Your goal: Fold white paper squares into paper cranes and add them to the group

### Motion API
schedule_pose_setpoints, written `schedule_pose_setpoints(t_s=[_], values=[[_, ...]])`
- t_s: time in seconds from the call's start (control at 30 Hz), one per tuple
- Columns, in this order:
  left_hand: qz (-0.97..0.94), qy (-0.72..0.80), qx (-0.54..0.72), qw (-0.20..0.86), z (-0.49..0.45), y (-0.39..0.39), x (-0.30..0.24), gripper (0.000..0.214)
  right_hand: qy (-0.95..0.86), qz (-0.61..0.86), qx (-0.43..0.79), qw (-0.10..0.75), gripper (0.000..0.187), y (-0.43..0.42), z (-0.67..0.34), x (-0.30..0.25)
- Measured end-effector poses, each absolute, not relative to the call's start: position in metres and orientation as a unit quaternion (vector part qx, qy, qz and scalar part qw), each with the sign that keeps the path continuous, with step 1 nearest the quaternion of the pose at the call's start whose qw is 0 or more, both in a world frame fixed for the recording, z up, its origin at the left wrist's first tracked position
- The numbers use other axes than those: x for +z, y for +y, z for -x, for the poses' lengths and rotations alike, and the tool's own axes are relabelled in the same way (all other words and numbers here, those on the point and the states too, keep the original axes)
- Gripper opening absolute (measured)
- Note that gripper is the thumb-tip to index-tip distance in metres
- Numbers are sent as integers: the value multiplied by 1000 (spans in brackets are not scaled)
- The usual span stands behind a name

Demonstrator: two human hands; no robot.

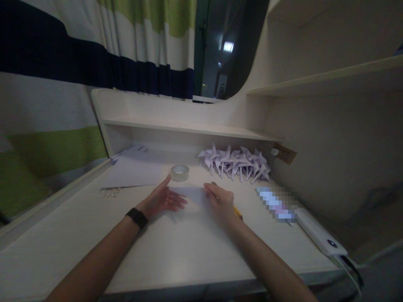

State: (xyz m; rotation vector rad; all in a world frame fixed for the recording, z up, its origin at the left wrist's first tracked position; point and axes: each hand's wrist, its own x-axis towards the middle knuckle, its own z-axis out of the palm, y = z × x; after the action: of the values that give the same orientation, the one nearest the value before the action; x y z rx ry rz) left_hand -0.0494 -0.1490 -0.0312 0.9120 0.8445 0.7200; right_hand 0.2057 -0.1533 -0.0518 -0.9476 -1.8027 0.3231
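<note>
A small sheet of white paper (192, 193) is between my hands above the desk. Its right edge is pinched in the closed fingers of my right hand (220, 201). Fingers apart, my left hand (165, 199) is open with the palm turned toward the paper; whether it touches the sheet is hard to tell. On that wrist is a black band (137, 217). A slim yellow tool (238, 212) with dark ends shows past my right hand, which covers its middle, so its kind is unclear. Just beyond the paper lies a roll of clear tape (179, 173).
Several white paper pinwheels (236, 161) lie in a row at the back right. Larger paper sheets (132, 170) rest at the back left. A blurred phone-like screen (277, 204) and a long white power strip (319, 233) with cables line the right side. A shelf (189, 127) overhangs the desk's back.
</note>
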Motion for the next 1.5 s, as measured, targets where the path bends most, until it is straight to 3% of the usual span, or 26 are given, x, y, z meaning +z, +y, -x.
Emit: schedule_pose_setpoints(t_s=[0.2, 0.4, 0.5, 0.63, 0.7, 0.87, 1.03, 1.1, 1.3, 1.5], values=[[-476, 357, 437, 675, 58, -151, -30, 41, -785, 354, 141, 489, 20, -163, -203, -53], [-612, 444, 390, 526, 60, -144, -41, 50, -761, 412, 225, 447, 29, -160, -201, -52], [-653, 443, 356, 501, 59, -145, -45, 51, -679, 464, 290, 490, 44, -147, -199, -54], [-683, 454, 330, 468, 55, -150, -43, 45, -596, 440, 410, 533, 85, -131, -198, -63], [-696, 464, 322, 444, 53, -150, -41, 43, -569, 438, 448, 533, 92, -128, -198, -68], [-741, 460, 313, 376, 47, -146, -43, 42, -566, 444, 478, 503, 86, -125, -197, -79], [-771, 513, 350, 139, 26, -153, -57, 41, -569, 475, 452, 495, 79, -128, -193, -82], [-799, 495, 329, 95, 15, -159, -63, 50, -570, 482, 441, 498, 77, -128, -192, -81], [-810, 490, 292, 139, -1, -165, -77, 73, -574, 479, 420, 515, 71, -126, -195, -80], [-761, 500, 363, 197, -1, -161, -77, 56, -593, 508, 381, 494, 61, -134, -194, -70]])
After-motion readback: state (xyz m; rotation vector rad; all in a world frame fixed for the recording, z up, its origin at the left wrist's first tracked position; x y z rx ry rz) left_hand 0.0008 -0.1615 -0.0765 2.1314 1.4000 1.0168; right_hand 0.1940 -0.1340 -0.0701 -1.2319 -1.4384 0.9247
